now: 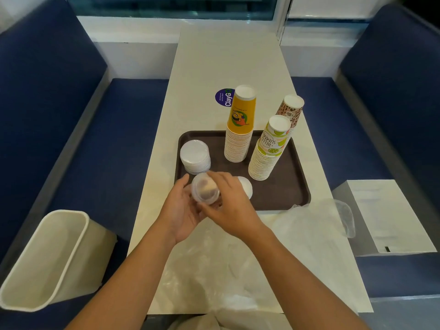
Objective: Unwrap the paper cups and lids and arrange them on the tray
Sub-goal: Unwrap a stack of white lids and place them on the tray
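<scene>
Clock positions read on the tray point(285, 194), 12 o'clock pointing away from the person.

White waste bin point(45, 258). Stands off the table point(226, 63), beyond its left edge, at 8 o'clock, open top up.

White lid stack point(195, 156). Rests on the tray at 9 o'clock, close to the left rim.

Left hand point(181, 206). Hovers over the tray's 7 o'clock corner, palm turned right, fingers curled round the left side of the clear lid stack point(205, 190).

Clear lid stack. Held above the tray between both hands, tilted toward the camera. Blurred; impossible to tell whether wrapped or bare.

Right hand point(228, 203). Grips that stack from the right and above, fingers bent over its rim.

Second white lid stack point(246, 186). Lies on the tray at 6 o'clock, partly hidden behind the right hand.

Purple round sticker point(223, 97). Stuck flat to the table beyond the tray at 12 o'clock.

Yellow cup stack point(239, 129). Stands upside down on the tray at 12 o'clock.

Lime-print cup stack point(269, 151). Stands upside down at 3 o'clock, just right of centre, leaning slightly.

Brown-patterned cup stack point(291, 110). Stands upside down at 1 o'clock, behind the lime-print one; base hidden.

Clear plastic wrap point(309, 225). Lies crumpled on the table at 5 o'clock, touching the tray's near rim.

White box point(385, 215). Sits off the table at 4 o'clock, on the blue bench.
</scene>
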